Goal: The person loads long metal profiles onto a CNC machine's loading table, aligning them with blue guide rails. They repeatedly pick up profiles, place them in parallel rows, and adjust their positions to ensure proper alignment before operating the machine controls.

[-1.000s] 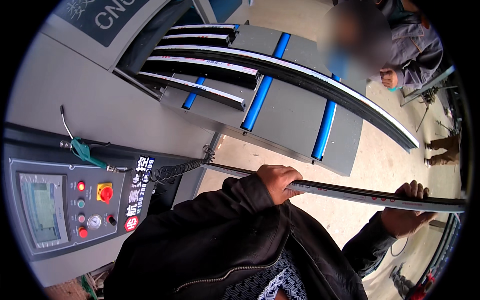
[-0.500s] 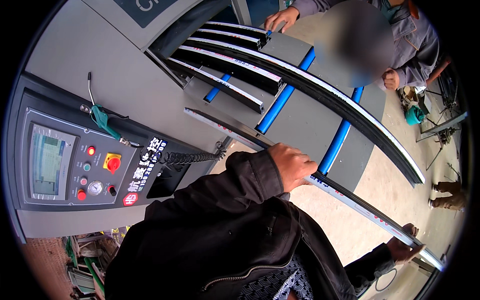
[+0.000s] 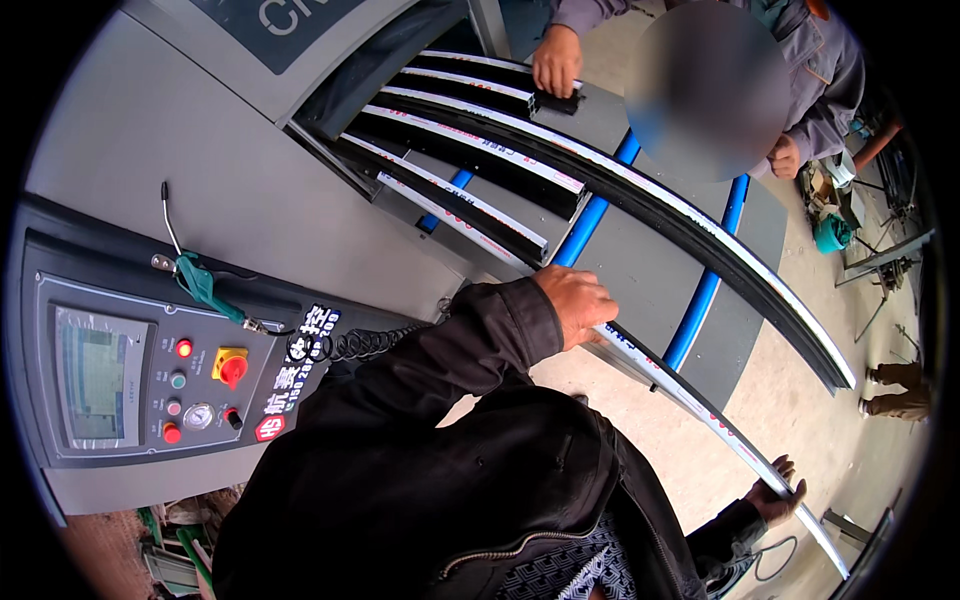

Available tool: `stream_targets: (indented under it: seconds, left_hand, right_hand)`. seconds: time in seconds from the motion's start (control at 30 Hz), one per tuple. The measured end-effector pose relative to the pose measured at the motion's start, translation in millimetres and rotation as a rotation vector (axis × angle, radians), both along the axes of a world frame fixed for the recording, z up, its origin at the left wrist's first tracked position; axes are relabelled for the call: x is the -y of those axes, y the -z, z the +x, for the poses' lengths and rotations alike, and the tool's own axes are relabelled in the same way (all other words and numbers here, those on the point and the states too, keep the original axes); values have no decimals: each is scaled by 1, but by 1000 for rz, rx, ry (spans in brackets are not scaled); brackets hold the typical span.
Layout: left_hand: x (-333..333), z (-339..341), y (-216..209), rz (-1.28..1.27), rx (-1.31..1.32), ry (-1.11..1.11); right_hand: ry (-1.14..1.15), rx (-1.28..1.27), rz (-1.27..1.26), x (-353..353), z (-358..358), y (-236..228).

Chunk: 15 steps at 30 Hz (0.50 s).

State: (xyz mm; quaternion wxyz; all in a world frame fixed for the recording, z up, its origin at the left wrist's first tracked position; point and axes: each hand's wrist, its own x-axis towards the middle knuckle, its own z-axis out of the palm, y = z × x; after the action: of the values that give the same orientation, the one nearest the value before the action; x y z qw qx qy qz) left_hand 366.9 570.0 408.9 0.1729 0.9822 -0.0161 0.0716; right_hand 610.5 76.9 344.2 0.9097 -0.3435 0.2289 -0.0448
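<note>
A long, narrow profile bar (image 3: 722,428), dark with a light printed film strip, slants across in front of me. My left hand (image 3: 580,305) is closed around its middle, fingers over the top. Lower right, my right hand (image 3: 775,492) grips the bar near its near end. The bar's far end lies at the machine opening, alongside the nearest of several similar profiles (image 3: 475,150) on the roller table (image 3: 640,262). One longer profile (image 3: 690,212) reaches far out to the right.
A grey machine with a control panel (image 3: 110,385) stands at left, a green air gun (image 3: 200,285) and coiled hose on it. Blue rollers (image 3: 695,320) cross the table. Opposite, a co-worker's hand (image 3: 557,62) rests on a short dark piece (image 3: 560,102) at the profile ends.
The bar has moved toward the machine opening, beside the other profiles, both my hands moving left with it. The co-worker's hand has come down onto the short dark piece.
</note>
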Motion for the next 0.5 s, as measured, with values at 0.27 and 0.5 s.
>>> stream_targets:
  seconds: [0.27, 0.5]
  left_hand:
    - [-46, -14, 19, -47, 60, 65]
    - [-75, -25, 22, -4, 145, 85]
  right_hand:
    - [34, -118, -107, -44, -25, 11]
    - [-31, -122, -162, -67, -41, 23]
